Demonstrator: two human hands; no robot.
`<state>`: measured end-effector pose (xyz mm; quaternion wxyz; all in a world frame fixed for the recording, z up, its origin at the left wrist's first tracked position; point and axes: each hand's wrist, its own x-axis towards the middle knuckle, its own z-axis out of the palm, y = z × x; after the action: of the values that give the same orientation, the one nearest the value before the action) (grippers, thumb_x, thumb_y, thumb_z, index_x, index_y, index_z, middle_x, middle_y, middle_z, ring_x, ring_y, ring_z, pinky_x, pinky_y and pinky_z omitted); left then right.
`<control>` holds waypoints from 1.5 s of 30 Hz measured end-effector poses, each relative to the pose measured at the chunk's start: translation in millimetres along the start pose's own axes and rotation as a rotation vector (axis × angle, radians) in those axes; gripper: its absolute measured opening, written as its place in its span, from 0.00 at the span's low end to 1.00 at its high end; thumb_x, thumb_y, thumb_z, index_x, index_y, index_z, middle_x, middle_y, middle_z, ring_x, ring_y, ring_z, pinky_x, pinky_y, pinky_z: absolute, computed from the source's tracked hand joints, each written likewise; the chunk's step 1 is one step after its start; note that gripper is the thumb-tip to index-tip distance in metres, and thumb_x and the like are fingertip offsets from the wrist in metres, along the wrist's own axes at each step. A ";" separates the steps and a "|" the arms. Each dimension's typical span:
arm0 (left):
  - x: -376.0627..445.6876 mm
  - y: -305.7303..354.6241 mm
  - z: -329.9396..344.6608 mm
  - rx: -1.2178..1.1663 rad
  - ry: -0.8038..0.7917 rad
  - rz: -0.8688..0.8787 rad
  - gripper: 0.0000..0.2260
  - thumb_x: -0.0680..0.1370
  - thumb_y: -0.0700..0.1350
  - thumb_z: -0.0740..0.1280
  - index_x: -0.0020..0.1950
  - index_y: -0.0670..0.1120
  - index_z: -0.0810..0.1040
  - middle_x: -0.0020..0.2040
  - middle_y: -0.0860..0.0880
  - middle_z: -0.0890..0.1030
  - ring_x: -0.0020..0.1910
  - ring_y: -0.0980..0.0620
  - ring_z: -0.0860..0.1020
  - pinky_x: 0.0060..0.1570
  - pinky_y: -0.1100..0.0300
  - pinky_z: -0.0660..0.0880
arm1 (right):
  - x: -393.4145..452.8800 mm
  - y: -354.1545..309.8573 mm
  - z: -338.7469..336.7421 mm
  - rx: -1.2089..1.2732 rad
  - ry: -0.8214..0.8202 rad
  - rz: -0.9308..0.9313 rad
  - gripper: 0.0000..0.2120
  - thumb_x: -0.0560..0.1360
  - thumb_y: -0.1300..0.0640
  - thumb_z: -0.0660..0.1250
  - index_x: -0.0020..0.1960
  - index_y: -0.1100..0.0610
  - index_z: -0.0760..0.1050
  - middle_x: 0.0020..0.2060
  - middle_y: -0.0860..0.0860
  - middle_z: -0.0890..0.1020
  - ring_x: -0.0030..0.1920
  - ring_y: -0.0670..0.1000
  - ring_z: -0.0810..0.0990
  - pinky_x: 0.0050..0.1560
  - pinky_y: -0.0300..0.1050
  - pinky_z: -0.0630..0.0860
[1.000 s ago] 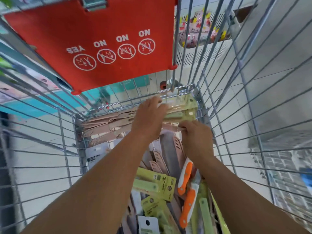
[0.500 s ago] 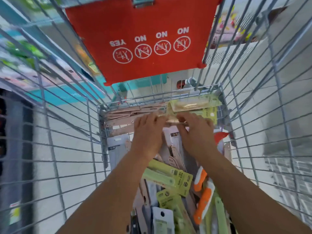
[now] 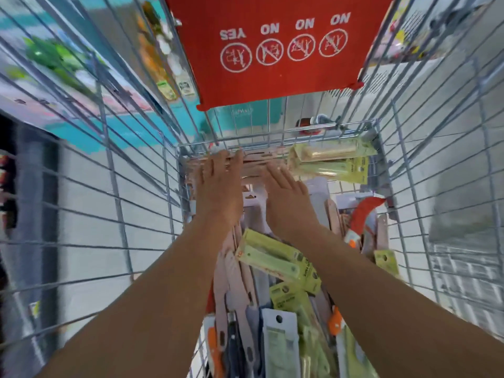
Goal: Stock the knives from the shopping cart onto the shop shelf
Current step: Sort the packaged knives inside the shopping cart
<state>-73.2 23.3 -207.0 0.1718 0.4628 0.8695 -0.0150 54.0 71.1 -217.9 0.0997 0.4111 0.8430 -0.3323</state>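
Reaching into cart (image 3: 152,186): both hands' fingers straight, left hand (image 3: 218,186) on pink carded knives (image 3: 261,159); right hand (image 3: 289,200) beside.

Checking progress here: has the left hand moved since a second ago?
Yes. The left hand has slid left along the pink knife stack, away from the green packs at the cart's far end.

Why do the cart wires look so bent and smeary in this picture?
Head view: the wide-angle lens bows the cart's wires outward, and motion blur smears the edges, worst on the shelves at left. The hands and knife packs at centre stay fairly sharp; lighting is even, without harsh glare.
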 end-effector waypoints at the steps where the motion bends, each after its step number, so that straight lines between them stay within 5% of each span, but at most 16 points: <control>1: -7.8 3.9 2.7 -0.028 -0.017 0.033 0.33 0.78 0.37 0.59 0.78 0.55 0.48 0.77 0.47 0.51 0.76 0.43 0.50 0.73 0.49 0.46 | -6.7 0.9 0.4 0.008 0.029 0.006 0.32 0.77 0.61 0.56 0.78 0.50 0.47 0.77 0.47 0.48 0.77 0.49 0.44 0.75 0.52 0.47; 5: -48.6 19.1 17.5 -0.167 -0.060 0.118 0.28 0.81 0.43 0.59 0.77 0.53 0.50 0.76 0.48 0.53 0.75 0.44 0.52 0.73 0.49 0.53 | -38.3 13.4 5.2 0.058 0.145 0.066 0.29 0.76 0.63 0.60 0.76 0.56 0.58 0.75 0.54 0.59 0.75 0.56 0.57 0.72 0.55 0.57; 10: -106.2 33.1 38.3 -0.160 -0.260 0.209 0.25 0.81 0.46 0.57 0.76 0.52 0.52 0.77 0.48 0.52 0.76 0.46 0.50 0.74 0.49 0.51 | -85.1 25.8 18.8 0.020 0.125 0.152 0.24 0.76 0.59 0.59 0.72 0.56 0.66 0.70 0.54 0.69 0.69 0.59 0.67 0.70 0.55 0.61; 14: -125.7 29.8 45.9 -0.023 -0.359 0.304 0.29 0.79 0.46 0.62 0.77 0.54 0.52 0.79 0.49 0.44 0.77 0.47 0.42 0.74 0.47 0.43 | -117.8 22.8 27.2 -0.010 0.094 0.194 0.27 0.75 0.59 0.62 0.74 0.54 0.62 0.72 0.52 0.65 0.73 0.55 0.60 0.72 0.52 0.55; 20: -125.3 31.1 35.6 0.095 -0.328 0.368 0.28 0.78 0.41 0.63 0.76 0.48 0.57 0.77 0.46 0.51 0.75 0.44 0.53 0.73 0.49 0.49 | -149.8 27.2 23.3 0.079 0.167 0.649 0.37 0.78 0.55 0.61 0.77 0.52 0.41 0.77 0.56 0.41 0.76 0.59 0.42 0.74 0.55 0.45; 23: -126.7 29.8 34.3 0.106 -0.344 0.390 0.30 0.77 0.40 0.64 0.77 0.45 0.54 0.77 0.45 0.52 0.74 0.44 0.55 0.73 0.49 0.50 | -161.5 36.7 22.3 0.045 0.125 0.874 0.40 0.77 0.45 0.60 0.77 0.55 0.38 0.76 0.59 0.42 0.76 0.61 0.41 0.74 0.56 0.44; 25: -126.4 28.8 33.6 0.080 -0.353 0.361 0.31 0.78 0.43 0.64 0.77 0.43 0.52 0.76 0.43 0.56 0.73 0.44 0.58 0.72 0.49 0.52 | -166.5 43.5 20.9 0.043 0.120 0.955 0.34 0.79 0.45 0.55 0.77 0.55 0.43 0.76 0.57 0.49 0.76 0.61 0.47 0.74 0.57 0.50; 29: -125.5 33.2 31.4 0.014 -0.299 0.313 0.28 0.78 0.52 0.64 0.73 0.44 0.59 0.69 0.45 0.69 0.67 0.45 0.67 0.67 0.50 0.61 | -175.6 45.7 17.3 -0.108 0.173 0.835 0.24 0.79 0.53 0.56 0.73 0.54 0.56 0.70 0.54 0.60 0.69 0.58 0.62 0.67 0.52 0.61; 33: -125.7 40.5 25.8 -0.022 -0.249 0.305 0.23 0.78 0.55 0.64 0.67 0.45 0.65 0.61 0.46 0.73 0.60 0.45 0.72 0.60 0.51 0.67 | -177.3 46.1 9.8 0.001 0.166 0.933 0.27 0.75 0.59 0.61 0.72 0.52 0.56 0.69 0.55 0.62 0.68 0.59 0.62 0.66 0.53 0.63; 39: -120.5 48.8 20.2 -0.193 -0.260 0.200 0.23 0.77 0.57 0.63 0.66 0.44 0.67 0.59 0.44 0.72 0.59 0.43 0.72 0.55 0.50 0.72 | -177.9 55.4 4.2 -0.037 0.106 0.875 0.30 0.71 0.45 0.69 0.68 0.54 0.62 0.64 0.58 0.66 0.65 0.59 0.64 0.66 0.51 0.64; 45: -101.5 57.6 12.7 -0.308 -0.204 0.146 0.23 0.77 0.57 0.62 0.67 0.47 0.67 0.58 0.44 0.68 0.56 0.42 0.73 0.52 0.49 0.74 | -165.2 57.9 -12.4 0.234 0.265 0.866 0.16 0.73 0.58 0.64 0.59 0.59 0.66 0.58 0.57 0.66 0.53 0.61 0.74 0.46 0.49 0.70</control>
<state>29.1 -27.3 -179.6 0.3285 0.4889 0.8038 0.0836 205.3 1.0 -163.3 0.0737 0.7725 0.5561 -0.2976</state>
